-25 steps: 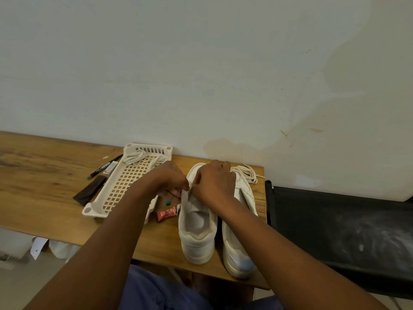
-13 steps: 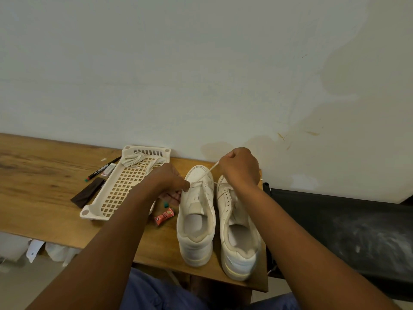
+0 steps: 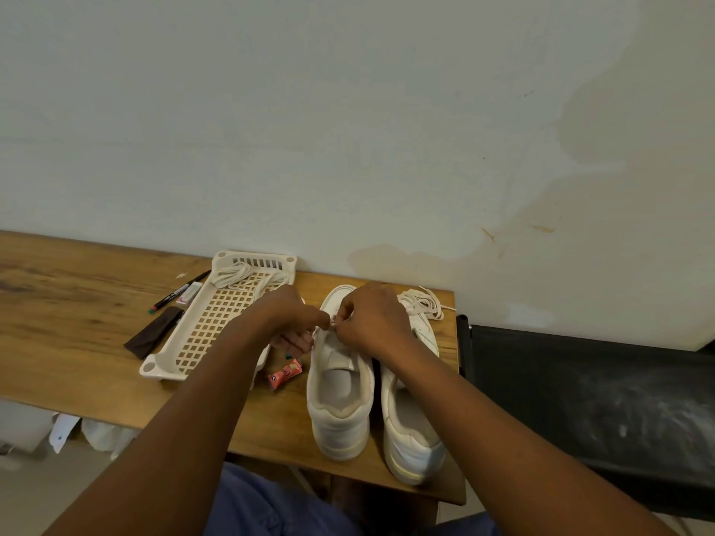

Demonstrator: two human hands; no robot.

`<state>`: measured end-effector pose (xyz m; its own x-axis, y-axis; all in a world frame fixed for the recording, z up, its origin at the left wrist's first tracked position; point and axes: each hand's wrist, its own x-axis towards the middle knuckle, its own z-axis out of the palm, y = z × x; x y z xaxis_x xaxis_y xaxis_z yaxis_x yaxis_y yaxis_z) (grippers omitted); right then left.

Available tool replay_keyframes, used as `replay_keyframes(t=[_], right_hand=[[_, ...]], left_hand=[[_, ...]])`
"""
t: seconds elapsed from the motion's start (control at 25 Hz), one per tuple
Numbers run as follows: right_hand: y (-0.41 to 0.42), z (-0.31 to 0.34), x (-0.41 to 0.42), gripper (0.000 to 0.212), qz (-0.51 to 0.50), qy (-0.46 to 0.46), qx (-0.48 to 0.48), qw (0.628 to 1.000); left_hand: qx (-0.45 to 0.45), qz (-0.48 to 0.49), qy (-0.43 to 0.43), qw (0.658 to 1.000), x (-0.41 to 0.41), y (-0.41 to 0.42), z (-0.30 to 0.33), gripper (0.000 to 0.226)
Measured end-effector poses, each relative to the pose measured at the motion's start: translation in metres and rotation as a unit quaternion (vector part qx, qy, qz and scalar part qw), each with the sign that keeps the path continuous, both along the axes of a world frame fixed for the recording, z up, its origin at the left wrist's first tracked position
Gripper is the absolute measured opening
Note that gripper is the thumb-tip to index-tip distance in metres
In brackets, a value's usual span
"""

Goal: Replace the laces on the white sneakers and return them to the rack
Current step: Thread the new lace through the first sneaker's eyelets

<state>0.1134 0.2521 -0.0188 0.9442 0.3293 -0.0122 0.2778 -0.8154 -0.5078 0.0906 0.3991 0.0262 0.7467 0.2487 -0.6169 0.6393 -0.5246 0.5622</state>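
Note:
Two white sneakers stand side by side on the wooden table (image 3: 77, 315), heels toward me: the left sneaker (image 3: 340, 404) and the right sneaker (image 3: 414, 431). Both my hands meet over the left sneaker's eyelet area. My left hand (image 3: 286, 319) pinches the shoe's edge or the lace at the eyelets. My right hand (image 3: 371, 319) pinches a thin white lace end there. A loose white lace (image 3: 423, 303) lies bunched behind the right sneaker. Another lace (image 3: 240, 274) lies in the cream plastic rack tray (image 3: 201, 330).
Left of the tray lie a black marker (image 3: 178, 292), a small white item and a dark brown strip (image 3: 154, 336). A pink wrapper (image 3: 284, 375) sits between tray and shoes. A black chair (image 3: 580, 400) stands right of the table. The wall is close behind.
My right hand, which had pulled the lace up and back to the right, has come back down to the left sneaker's eyelets beside my left hand.

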Motion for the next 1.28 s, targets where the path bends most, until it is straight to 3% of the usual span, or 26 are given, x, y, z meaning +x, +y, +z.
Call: replay_keyframes(t=[0.28,0.44,0.52,0.68,0.72,0.84,1.0,1.16,1.28], right_hand=[[-0.009,-0.003,0.012,0.009,-0.076,0.045,0.105,0.991],[-0.026,0.015,0.017,0.010,-0.185,0.076,0.226,0.953],[-0.039,0.027,0.022,0.013,-0.223,0.072,0.234,0.944],[-0.054,0.036,0.023,0.010,-0.155,0.087,0.042,0.983],[-0.056,0.035,0.021,0.021,-0.134,0.066,0.016,0.989],[-0.051,0.036,0.012,0.024,-0.064,0.028,0.023,0.997],[-0.042,0.036,0.007,0.039,0.032,0.177,0.030,0.983],[-0.051,0.038,0.011,0.028,-0.031,0.285,0.105,0.952],[-0.059,0.035,0.016,0.024,-0.060,0.318,0.137,0.936]], left_hand=[[0.005,0.013,-0.003,1.000,0.001,-0.005,0.004,0.026],[0.003,0.006,-0.012,1.000,0.001,-0.002,0.002,0.027],[0.007,-0.002,-0.030,1.000,0.000,0.001,-0.001,0.025],[0.070,-0.075,-0.176,0.979,0.002,0.000,-0.008,0.016],[0.088,-0.097,-0.204,0.970,0.002,-0.002,-0.010,0.017],[0.144,-0.157,-0.221,0.952,0.002,-0.012,-0.016,0.014],[0.197,-0.170,-0.223,0.940,0.006,-0.020,-0.021,0.013],[0.223,-0.154,-0.258,0.928,0.007,-0.024,-0.028,0.008],[0.227,-0.143,-0.274,0.924,0.010,-0.023,-0.033,0.012]])
